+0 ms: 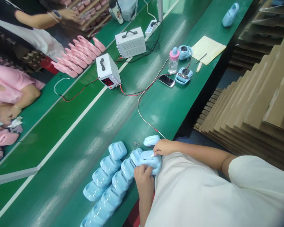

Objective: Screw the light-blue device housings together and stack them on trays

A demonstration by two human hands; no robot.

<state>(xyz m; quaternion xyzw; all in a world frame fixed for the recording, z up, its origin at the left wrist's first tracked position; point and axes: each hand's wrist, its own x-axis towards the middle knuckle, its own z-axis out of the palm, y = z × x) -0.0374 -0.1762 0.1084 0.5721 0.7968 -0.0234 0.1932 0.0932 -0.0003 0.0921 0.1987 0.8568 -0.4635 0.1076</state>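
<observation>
A light blue plastic housing [149, 157] with a slot in its top lies at the table edge, close against the white shirt. My left hand [144, 174] grips its near-left side with bent fingers. Over its upper right corner, my right hand [161, 148] is closed in a pinch, with a small white tip [152, 155] showing at the fingers; the rest of that item is hidden. Another blue housing [151, 140] rests just beyond my right hand. Two rows of similar blue housings [110, 164] stretch toward the lower left. Small metal pieces [136, 143] lie nearby.
A thin cable [144, 119] runs toward my right arm from the power supply [108, 72]. Farther up are a phone [167, 81], a bottle [173, 61] and paper [208, 49]. Cardboard [255, 101] stands right; two people work across the table beside pink housings [79, 56].
</observation>
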